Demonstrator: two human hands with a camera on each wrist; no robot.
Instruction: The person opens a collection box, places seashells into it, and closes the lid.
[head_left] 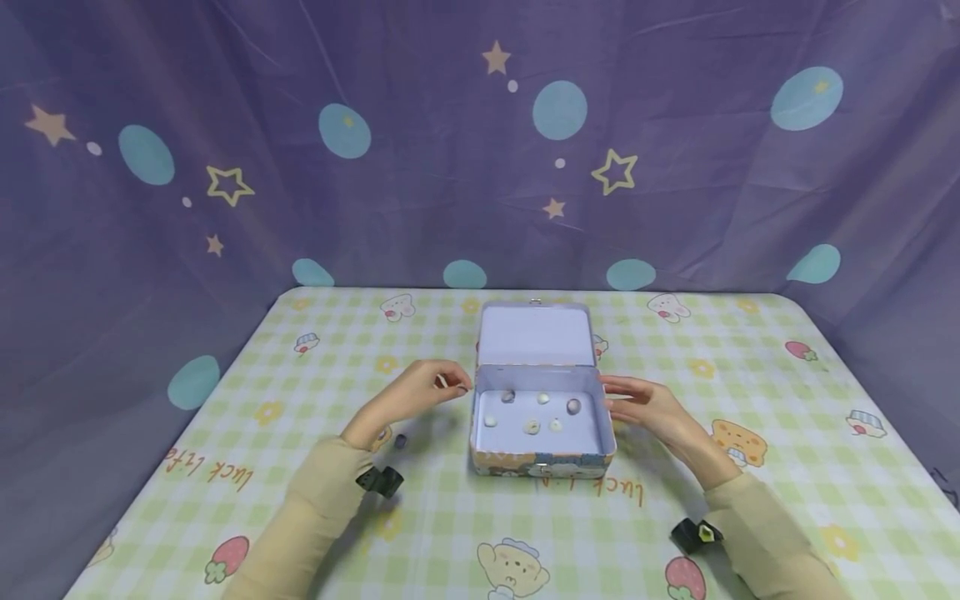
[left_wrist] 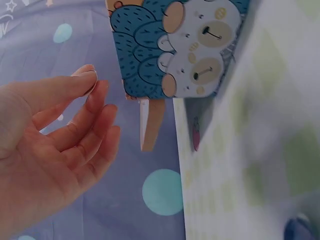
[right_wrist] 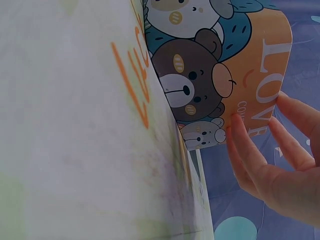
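Checked cloth point(head_left: 427, 550); starry purple curtain point(head_left: 450, 167) at twelve. Left hand point(head_left: 422, 388), tin's point(head_left: 517, 459) nine o'clock, pinches small item point(head_left: 463, 388), mostly hidden. Right hand point(head_left: 651, 408), three: fingers extended, touching tin.

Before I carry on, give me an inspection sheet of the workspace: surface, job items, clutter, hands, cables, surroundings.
Surface: green-checked printed cloth.
Job items: open tin, lid raised, six small shell-like pieces inside.
Clutter: one small dark piece on the cloth, near the left sleeve.
Hands: left hand pinches a small thing, mostly hidden, beside the tin; right hand touches the tin's right side.
Cables: nothing clearly seen; dark marks at the head view's right edge are unclear.
Surroundings: purple printed curtain behind and at both sides.
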